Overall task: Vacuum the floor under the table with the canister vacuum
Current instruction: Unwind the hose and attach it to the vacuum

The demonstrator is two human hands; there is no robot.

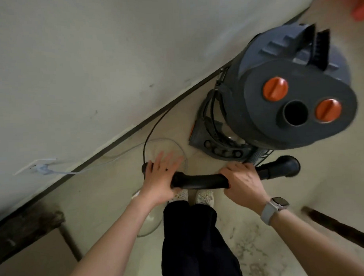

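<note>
— While the right hand wraps its fingers round the black wand handle, what is the left hand doing?

— It lies near the other end of the same tube, palm down, fingers stretched forward and fairly straight, the thumb tucked under by the tube. I cannot tell whether it truly grips. A watch sits on the right wrist.

— Which way does the tube run?

— Its long axis goes crosswise in front of the person, left to right, just above the pale shoes. Past the right hand it ends in a wide black cuff pointing right.

— And the canister vacuum?

— Just beyond the hands, standing on the floor against the wall. Its grey top faces the camera, with two orange knobs and an open round port between them. A ribbed hose joins it low down.

— What about the room?

— Pale, worn floor, scuffed and stained to the lower right; a dark baseboard along the wall; a white outlet with a plug in it; a black cord looping on the floor.

— Any containers?

— A clear glass bowl lies by the left foot; what it holds, I cannot tell.
</note>
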